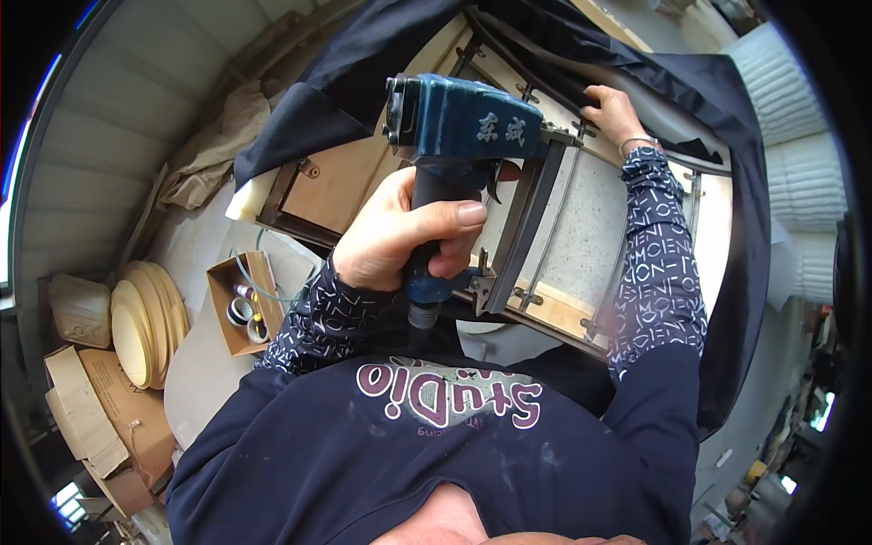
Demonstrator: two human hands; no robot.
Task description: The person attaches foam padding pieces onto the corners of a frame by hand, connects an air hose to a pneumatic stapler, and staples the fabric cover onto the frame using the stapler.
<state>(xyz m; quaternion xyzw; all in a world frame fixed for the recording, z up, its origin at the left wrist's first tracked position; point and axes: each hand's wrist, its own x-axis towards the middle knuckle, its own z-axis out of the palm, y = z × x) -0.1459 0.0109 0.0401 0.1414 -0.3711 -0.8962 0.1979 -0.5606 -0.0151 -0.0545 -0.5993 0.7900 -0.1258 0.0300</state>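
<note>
My left hand point(389, 229) is wrapped round the handle of a blue pneumatic staple gun point(472, 116), which it holds up above a furniture frame. One finger lies near the trigger, and the tool's nose points right. Dark fabric point(300, 127) is draped round the frame, which has wooden panels point(329, 186) and dark metal rails point(534, 213) with small brackets. At the far right side my right hand point(614, 116) rests by a dark strip of fabric along the frame's edge. Its fingers are curled there, and what lies under them is hidden.
To my left, a small cardboard box point(238, 309) holds rolls of tape and a thin hose runs beside it. Round wooden discs point(145, 318) stand near a larger carton point(118, 418). White ribbed rolls point(790, 127) are stacked at the right.
</note>
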